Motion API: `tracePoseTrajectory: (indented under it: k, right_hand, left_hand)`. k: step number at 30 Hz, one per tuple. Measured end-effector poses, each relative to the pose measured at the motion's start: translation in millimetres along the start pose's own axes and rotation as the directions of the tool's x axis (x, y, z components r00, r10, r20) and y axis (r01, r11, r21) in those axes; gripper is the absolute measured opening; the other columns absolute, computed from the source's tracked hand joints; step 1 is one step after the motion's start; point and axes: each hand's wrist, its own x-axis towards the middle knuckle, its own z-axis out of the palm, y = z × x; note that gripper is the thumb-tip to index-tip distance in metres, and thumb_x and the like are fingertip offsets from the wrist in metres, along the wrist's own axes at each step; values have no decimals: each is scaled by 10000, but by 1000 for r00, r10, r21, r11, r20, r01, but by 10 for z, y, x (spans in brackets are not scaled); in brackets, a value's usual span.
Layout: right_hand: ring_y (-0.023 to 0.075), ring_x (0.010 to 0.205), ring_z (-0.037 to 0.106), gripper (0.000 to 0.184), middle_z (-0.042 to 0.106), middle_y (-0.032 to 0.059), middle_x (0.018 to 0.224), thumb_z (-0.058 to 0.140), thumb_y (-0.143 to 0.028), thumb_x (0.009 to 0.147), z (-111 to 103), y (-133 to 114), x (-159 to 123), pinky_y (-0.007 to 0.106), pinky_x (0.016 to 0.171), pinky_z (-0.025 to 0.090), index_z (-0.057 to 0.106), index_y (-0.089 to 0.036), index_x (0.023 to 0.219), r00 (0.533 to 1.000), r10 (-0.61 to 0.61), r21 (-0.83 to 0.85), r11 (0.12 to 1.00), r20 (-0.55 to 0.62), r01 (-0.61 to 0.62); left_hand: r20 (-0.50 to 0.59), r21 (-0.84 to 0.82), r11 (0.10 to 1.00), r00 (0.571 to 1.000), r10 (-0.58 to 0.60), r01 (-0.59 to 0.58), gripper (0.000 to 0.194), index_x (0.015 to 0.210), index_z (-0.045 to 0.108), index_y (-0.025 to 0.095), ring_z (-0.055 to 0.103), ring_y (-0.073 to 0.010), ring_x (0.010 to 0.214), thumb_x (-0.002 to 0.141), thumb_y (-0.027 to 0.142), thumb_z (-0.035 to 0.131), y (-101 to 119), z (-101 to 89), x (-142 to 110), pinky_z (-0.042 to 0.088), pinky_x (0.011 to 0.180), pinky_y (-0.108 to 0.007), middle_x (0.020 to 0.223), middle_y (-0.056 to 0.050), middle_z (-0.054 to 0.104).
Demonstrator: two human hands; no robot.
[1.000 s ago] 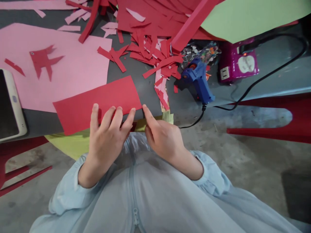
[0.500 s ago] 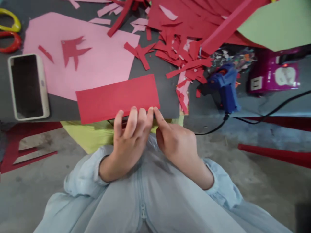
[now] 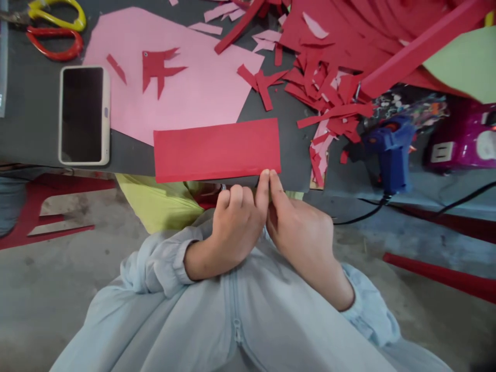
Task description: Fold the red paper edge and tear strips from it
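Observation:
A red paper rectangle (image 3: 217,150) lies along the near edge of the dark table, with a thin crease line along its lower side. My left hand (image 3: 240,222) has most fingers curled in, and its index fingertip presses the paper's near edge by the right corner. Right beside it, the index fingertip of my right hand (image 3: 300,237) touches the same corner, its other fingers folded under. Both thumbs are mostly hidden. Behind the rectangle, a pink sheet (image 3: 201,77) carries a red paper fish shape (image 3: 153,70) with a small eye.
Left of the pink sheet are a phone (image 3: 83,116) and scissors (image 3: 58,44) with yellow and red handles. Red and pink scraps (image 3: 329,98) are heaped right of centre. A blue glue gun (image 3: 395,150) with a black cord stands near a purple power box (image 3: 457,139).
My left hand's spread fingers have curled in and drawn off the paper, leaving the index beside my right index at the corner. The view has swung left, bringing the scissors in.

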Motion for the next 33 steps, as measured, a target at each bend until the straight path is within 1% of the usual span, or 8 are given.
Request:
tracePoseTrajectory:
  k: [6, 12, 15, 18, 21, 25, 29, 33]
  right_hand:
    - [119, 440, 466, 512, 588, 1, 523, 417, -180, 912, -21, -10, 26, 260, 456, 216, 610, -61, 1372, 999, -23, -41, 999, 29, 25]
    - [128, 470, 510, 510, 627, 11, 553, 389, -177, 945, -25, 47, 32, 258, 466, 269, 585, -60, 1401, 998, -28, 43, 999, 54, 26]
    - [130, 486, 544, 487, 658, 17, 576, 351, -226, 980, -23, 128, 69, 252, 495, 313, 631, -97, 1356, 1000, 12, 163, 987, 9, -13]
    - [143, 558, 609, 444, 732, 45, 699, 373, -330, 1013, -24, 225, 159, 255, 546, 363, 692, -147, 1263, 989, 142, 232, 964, -36, -129]
    - [159, 595, 628, 404, 728, 39, 703, 441, -400, 1001, -23, 295, 269, 265, 572, 376, 720, -163, 1172, 979, 201, 275, 944, -38, -183]
    - [151, 566, 600, 303, 667, 2, 615, 549, -412, 955, -29, 319, 383, 260, 563, 355, 742, -186, 1017, 976, 218, 355, 914, -14, -199]
    - [137, 564, 583, 203, 656, -20, 610, 663, -401, 886, -67, 321, 480, 256, 577, 355, 718, -207, 902, 969, 234, 429, 869, 79, -245]
    - [139, 598, 606, 157, 693, -18, 654, 707, -365, 849, -120, 341, 576, 262, 600, 370, 699, -209, 865, 952, 232, 463, 834, 198, -300]
  left_hand:
    - [73, -29, 1000, 997, 7, -5, 613, 1533, 426, 124, 582, -181, 675, 923, 61, 446, -18, 43, 39, 467, 647, -308, 627, -23, 602]
    - [74, -69, 997, 997, -13, 18, 608, 1537, 428, 166, 588, -191, 679, 939, 67, 395, -27, 12, 54, 487, 627, -316, 652, -31, 628]
    - [28, -50, 999, 999, -17, 18, 536, 1508, 474, 160, 614, -208, 787, 975, 141, 422, -50, 9, 45, 509, 681, -330, 773, -58, 650]
    - [-121, -47, 999, 993, -6, 1, 485, 1478, 493, 167, 628, -232, 1073, 995, 164, 452, -87, 29, 34, 511, 896, -373, 1056, -118, 692]
    - [-235, -45, 999, 972, -3, -8, 412, 1403, 556, 181, 524, -300, 1346, 995, 190, 503, -120, 40, 48, 451, 1055, -455, 1334, -183, 635]
    - [-211, -51, 999, 977, -25, 14, 427, 1389, 554, 224, 506, -377, 1391, 962, 202, 566, -161, 9, 79, 447, 1084, -587, 1415, -222, 590]
    - [-168, -14, 1000, 986, 14, -17, 536, 1454, 494, 233, 565, -369, 1339, 931, 165, 589, -217, -27, 77, 439, 1104, -625, 1415, -239, 588]
    - [-145, -19, 999, 989, 30, -33, 528, 1456, 497, 226, 578, -345, 1331, 938, 147, 558, -275, -31, 71, 413, 1136, -619, 1411, -224, 597]
